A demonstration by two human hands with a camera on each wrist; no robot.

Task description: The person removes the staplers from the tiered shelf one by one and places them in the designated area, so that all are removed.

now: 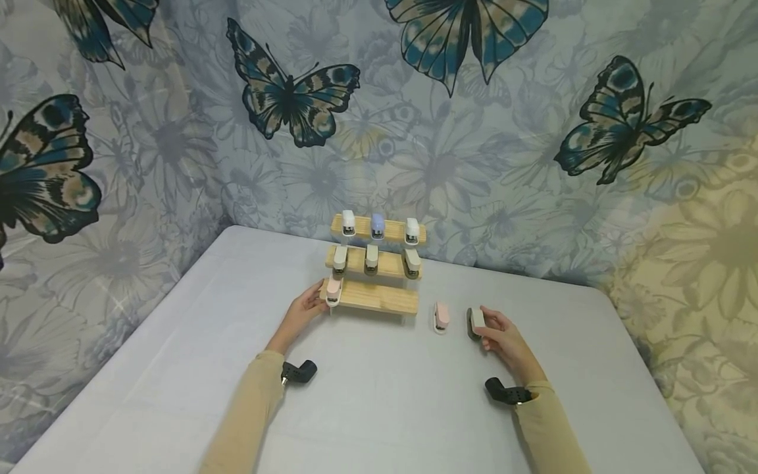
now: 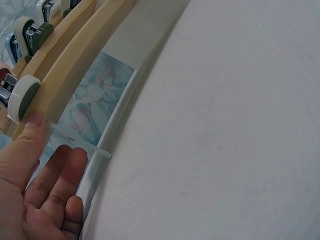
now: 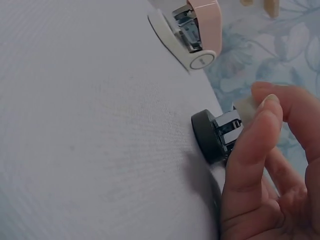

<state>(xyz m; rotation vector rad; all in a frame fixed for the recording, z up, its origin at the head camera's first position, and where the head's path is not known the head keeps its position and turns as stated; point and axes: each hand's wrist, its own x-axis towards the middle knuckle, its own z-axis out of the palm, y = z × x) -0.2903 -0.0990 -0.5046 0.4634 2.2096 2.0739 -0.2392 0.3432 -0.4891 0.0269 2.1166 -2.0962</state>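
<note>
On a white table stands a three-step wooden display rack (image 1: 379, 297) holding several small staplers. My left hand (image 1: 304, 308) holds the left end of its lowest board; in the left wrist view the thumb (image 2: 34, 122) lies against the board beside a white-based stapler (image 2: 24, 97), and the other fingers bend below. My right hand (image 1: 503, 339) pinches the cream top of a dark-based stapler (image 1: 475, 322) between thumb and fingertips. In the right wrist view that stapler's dark base (image 3: 206, 136) is at the tabletop; whether it touches cannot be told. A pink stapler (image 1: 441, 316) stands to its left.
On the lowest board's left end sits a pink stapler (image 1: 333, 289). Cream staplers line the middle board (image 1: 387, 263); two white ones and a blue stapler (image 1: 377, 225) are on top. Behind the table (image 1: 391, 395) hangs butterfly-patterned cloth (image 1: 331, 178).
</note>
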